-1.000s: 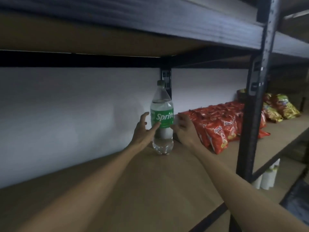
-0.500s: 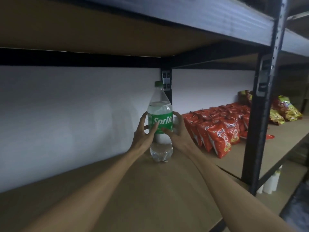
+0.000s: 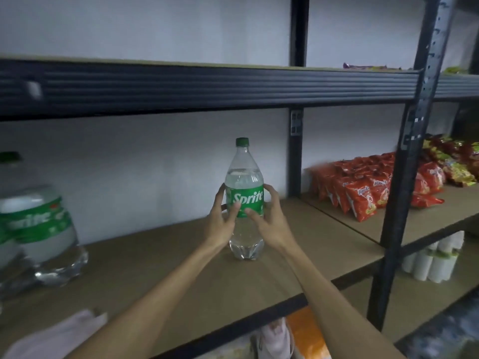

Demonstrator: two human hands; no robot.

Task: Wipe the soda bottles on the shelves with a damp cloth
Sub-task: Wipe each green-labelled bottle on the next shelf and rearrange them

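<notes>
A clear Sprite bottle [image 3: 243, 177] with a green cap and green label stands upright on the brown shelf board [image 3: 166, 270]. My left hand [image 3: 221, 221] grips its left side at the label, thumb on the front. My right hand [image 3: 269, 218] grips its right side, fingers curled round the label. More Sprite bottles [image 3: 36, 224], blurred, stand at the far left of the same shelf. A pale pink cloth [image 3: 57, 338] lies on the shelf's front left corner, apart from both hands.
Red snack bags [image 3: 363, 187] fill the shelf bay to the right, past a black upright post [image 3: 404, 177]. A dark steel beam [image 3: 207, 86] of the upper shelf runs overhead. White rolls [image 3: 435, 260] stand on the lower shelf at right.
Both hands have closed round the bottle at its label. The camera has drawn back and tilted up, bringing the left bottles, the cloth and the upper shelf into view.
</notes>
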